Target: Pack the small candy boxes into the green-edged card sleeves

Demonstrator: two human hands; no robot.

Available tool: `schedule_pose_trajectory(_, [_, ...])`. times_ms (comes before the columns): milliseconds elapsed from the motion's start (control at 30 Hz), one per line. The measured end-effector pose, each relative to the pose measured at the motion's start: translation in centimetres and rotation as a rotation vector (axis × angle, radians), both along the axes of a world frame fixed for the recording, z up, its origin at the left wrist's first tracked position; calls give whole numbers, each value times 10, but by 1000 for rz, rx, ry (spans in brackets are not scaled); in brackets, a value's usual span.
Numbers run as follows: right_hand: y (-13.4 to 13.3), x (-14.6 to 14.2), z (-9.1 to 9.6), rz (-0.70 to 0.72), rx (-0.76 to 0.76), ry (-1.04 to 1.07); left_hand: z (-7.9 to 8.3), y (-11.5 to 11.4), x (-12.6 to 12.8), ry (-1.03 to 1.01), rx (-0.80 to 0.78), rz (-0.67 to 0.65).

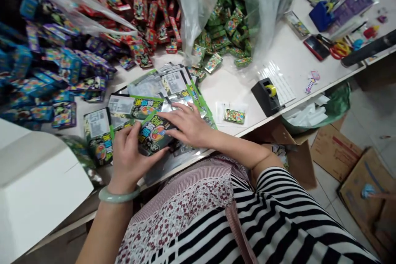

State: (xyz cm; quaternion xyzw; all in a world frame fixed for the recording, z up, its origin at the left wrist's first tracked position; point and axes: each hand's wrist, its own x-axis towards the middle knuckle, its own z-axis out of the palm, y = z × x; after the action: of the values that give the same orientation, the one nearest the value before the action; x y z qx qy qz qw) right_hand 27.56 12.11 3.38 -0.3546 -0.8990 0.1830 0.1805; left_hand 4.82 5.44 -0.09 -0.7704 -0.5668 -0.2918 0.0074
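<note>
A black and green printed bag (154, 132) with bright lettering and a round picture lies on a loose pile of similar flat bags (177, 84) at the table's front edge. My left hand (128, 156), a pale green bangle at its wrist, rests at the bag's left side, thumb and fingers spread around its near corner. Across the bag's right part lies my right hand (188, 126), fingers stretched out and apart. Another printed bag (100, 136) lies left of my left hand. Whatever is under my palms is hidden.
Small blue and purple packs (64, 66) heap at left; red packs (153, 20) and green packs (229, 29) spill from clear plastic bags. A small clear bag with one green pack (234, 116), a tape dispenser (267, 95) and scissors (340, 49) lie rightward. A white box (37, 181) stands near left.
</note>
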Motion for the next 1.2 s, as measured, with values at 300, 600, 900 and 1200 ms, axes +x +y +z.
schedule_pose_trajectory(300, [-1,-6,-12,-1,-16,91,-8,-3,1,-35,-16,19])
schedule_pose_trajectory(600, [0,7,-9,-128,-54,412,21,-12,42,-122,-73,184])
schedule_pose_trajectory(900, [-4,1,-12,-164,-409,739,28,-22,55,-733,-238,102])
schedule_pose_trajectory(1200, [-25,-2,-29,-149,-660,802,1,-56,42,-877,-263,151])
